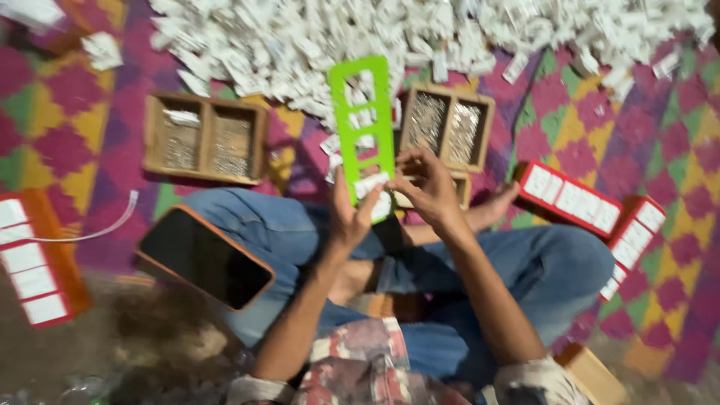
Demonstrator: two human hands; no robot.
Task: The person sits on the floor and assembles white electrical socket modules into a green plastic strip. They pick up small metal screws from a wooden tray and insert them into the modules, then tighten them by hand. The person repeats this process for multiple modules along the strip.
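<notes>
Plainly, most of the work lies ahead, judging by the big heap of small white pieces spread across the far side of the patterned mat. Some of it looks done: a red tray beside the person's right knee already holds a row of white pieces, a second red tray lies just past it, and another red tray sits at the left edge with white pieces lined up in it.

The green frame, a flat plastic strip with window-like slots, stands nearly upright above the crossed legs, between two wooden boxes. The left hand grasps it near its lower end, thumb to the front and fingers wrapped behind. A few slots seem to have white pieces in them, but the blur makes it hard to tell how many.

The right hand is at the frame's bottom edge, fingers bent and pinched together around something small and white; what exactly it holds I cannot tell. Both forearms rise from the lap and meet at the frame.

The left wooden box and the right wooden box each have two compartments filled with fine metal bits. A phone with a dark screen rests on the left thigh.
</notes>
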